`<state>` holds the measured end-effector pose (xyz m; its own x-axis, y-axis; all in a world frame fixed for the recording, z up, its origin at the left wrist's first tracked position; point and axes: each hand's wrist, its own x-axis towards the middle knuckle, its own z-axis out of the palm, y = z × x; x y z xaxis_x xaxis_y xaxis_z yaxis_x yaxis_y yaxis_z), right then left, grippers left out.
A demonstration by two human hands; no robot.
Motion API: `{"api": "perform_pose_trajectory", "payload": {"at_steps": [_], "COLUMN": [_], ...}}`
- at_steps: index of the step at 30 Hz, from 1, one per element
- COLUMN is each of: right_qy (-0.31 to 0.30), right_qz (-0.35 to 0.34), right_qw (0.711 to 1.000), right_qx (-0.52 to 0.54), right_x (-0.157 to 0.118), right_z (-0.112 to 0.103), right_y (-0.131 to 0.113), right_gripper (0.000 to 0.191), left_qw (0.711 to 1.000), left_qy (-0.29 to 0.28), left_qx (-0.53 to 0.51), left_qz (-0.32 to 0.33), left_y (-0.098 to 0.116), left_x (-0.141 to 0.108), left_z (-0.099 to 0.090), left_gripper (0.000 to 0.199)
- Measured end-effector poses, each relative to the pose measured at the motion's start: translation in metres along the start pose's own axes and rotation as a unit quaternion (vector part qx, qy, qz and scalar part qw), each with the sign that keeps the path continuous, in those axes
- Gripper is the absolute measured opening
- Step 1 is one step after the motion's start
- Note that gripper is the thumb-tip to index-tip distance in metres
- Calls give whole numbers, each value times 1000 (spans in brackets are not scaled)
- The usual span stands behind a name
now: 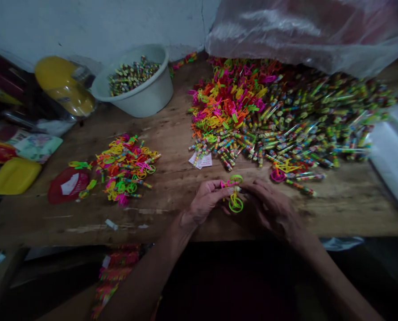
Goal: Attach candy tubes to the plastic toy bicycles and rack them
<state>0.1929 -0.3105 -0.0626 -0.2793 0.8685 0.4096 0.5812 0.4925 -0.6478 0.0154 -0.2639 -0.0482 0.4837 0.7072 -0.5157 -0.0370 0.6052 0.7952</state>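
Near the table's front edge, my left hand (208, 198) pinches a small plastic toy bicycle (235, 204) with lime-green wheels, a yellow frame and a pink part. The pale end of a small tube shows against the toy, beside my left fingertips. My right hand (272, 205) is at the toy's right side with its fingers bent and close together; what lies between them is hidden and dark. Just beyond the right hand lie a pink and yellow plastic toy (282, 169) and a few patterned tubes (301, 187).
Bright plastic toy parts (229, 98) and patterned tubes (306, 116) are heaped at the back right under plastic sheeting (286, 31). A smaller toy pile (127, 167) lies left, near a red dish (61, 189). A white tub (142, 100) of tubes stands behind.
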Motion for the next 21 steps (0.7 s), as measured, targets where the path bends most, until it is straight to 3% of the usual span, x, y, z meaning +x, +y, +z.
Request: {"api": "perform_pose_trajectory", "payload": {"at_steps": [5,10,17,21], "right_qy": [-13,-15,-53,-47], "right_qz": [-9,-7,-28,-79], "right_qw": [1000,998,996,994], "right_qx": [3,-67,-72,-62], "right_x": [-7,-19,-28,-26], "right_z": [-6,-7,-5,-2], "right_y": [-2,-8,-12,-16], "right_gripper": [37,31,36,46], "left_qw": [999,999,997,997], "left_qy": [17,-15,-35,-19], "left_qx": [-29,-44,-66,-70], "left_qz": [12,13,-1,-27], "left_y": [1,1,-13,-14], "left_x": [-3,-11,-12,-18], "left_z": [10,15,9,0], "left_gripper": [30,27,25,26]}}
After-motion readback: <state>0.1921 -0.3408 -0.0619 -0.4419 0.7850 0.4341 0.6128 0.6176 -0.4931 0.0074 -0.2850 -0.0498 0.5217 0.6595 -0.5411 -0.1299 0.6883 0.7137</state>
